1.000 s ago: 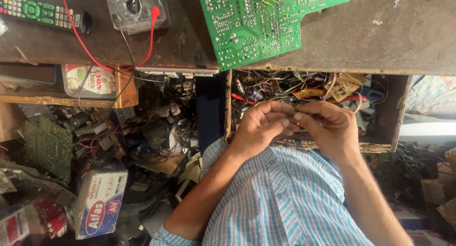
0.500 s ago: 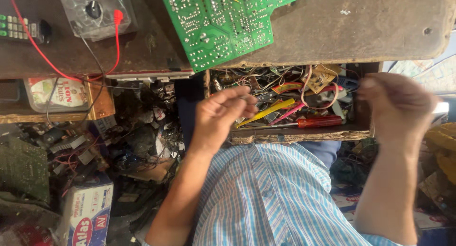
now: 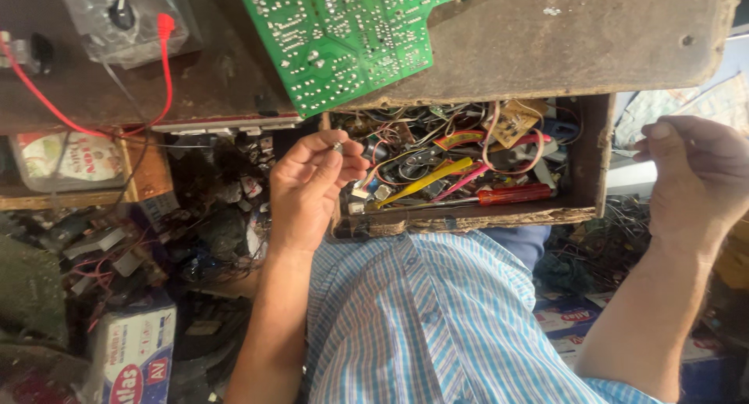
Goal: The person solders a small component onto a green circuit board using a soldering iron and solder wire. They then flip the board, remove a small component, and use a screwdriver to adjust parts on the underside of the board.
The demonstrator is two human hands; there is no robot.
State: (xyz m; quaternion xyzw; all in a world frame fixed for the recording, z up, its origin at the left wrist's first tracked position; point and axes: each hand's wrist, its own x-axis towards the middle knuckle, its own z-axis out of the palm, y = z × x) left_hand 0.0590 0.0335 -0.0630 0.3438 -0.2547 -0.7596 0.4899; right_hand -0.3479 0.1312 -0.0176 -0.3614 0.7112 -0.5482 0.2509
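My left hand (image 3: 308, 189) pinches a small silvery part (image 3: 336, 146) between thumb and fingertips, just off the left end of an open wooden drawer (image 3: 468, 217). The drawer is crammed with tangled wires, a yellow-handled tool (image 3: 429, 181) and a red-handled screwdriver (image 3: 515, 194). Out past the drawer's right side, my right hand (image 3: 698, 177) hangs in the air with its fingers curled in and thumb against them; nothing shows inside it. A green circuit board (image 3: 343, 29) lies solder side up on the worn bench top (image 3: 562, 53) above the drawer.
A meter wrapped in clear plastic (image 3: 125, 17) with a red lead (image 3: 165, 53) sits at the top left. Shelves and floor on the left hold scrap parts, wires and a cardboard box (image 3: 133, 353). More boxes (image 3: 569, 318) lie at the lower right.
Both hands were together over the drawer a second ago. My right hand has swung away to the right; my left has shifted to the drawer's left end with the small part.
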